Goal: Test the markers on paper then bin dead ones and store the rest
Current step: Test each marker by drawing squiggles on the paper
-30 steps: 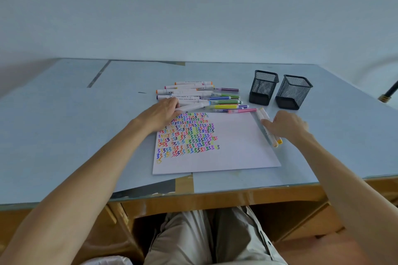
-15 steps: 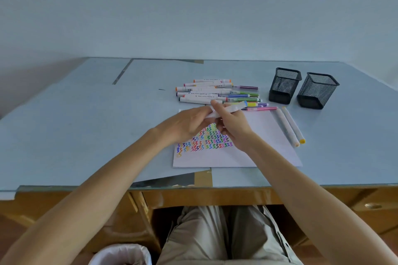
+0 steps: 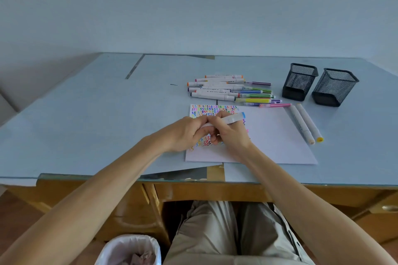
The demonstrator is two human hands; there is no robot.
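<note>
Blue-grey bench (image 3: 86, 127) top, wood frame under it. Left to right:

White-lined bin (image 3: 129, 249) on the floor, low and left of both hands, some crumpled stuff inside.

Left hand (image 3: 185, 133) over the paper (image 3: 277, 135), fingers (image 3: 204, 129) curled round the near end of a white marker (image 3: 231, 119). Right hand (image 3: 230, 135) touching it, its fingers wrapped on the barrel of the same marker. Blue-tipped end sticks out up and right past the right hand's fingers. Can't tell whether a cap is on or coming off at the left end (hidden between the hands).

Paper lies flat under both hands; coloured zigzag test marks (image 3: 213, 109) fill its left part, partly covered by the hands. Right part blank.

Beyond the fingers, further back on the bench: marker pile (image 3: 228, 90), thick white-barrelled ones on the left side, thin coloured ones on the right, all lying roughly crosswise.

Right of the fingers, just off the paper's right edge: two white markers (image 3: 305, 122) side by side, touching, one with a yellow end toward the near side.

Back right of the fingers: two black mesh pen cups (image 3: 318, 86), upright, near each other, contents not discernible.
</note>
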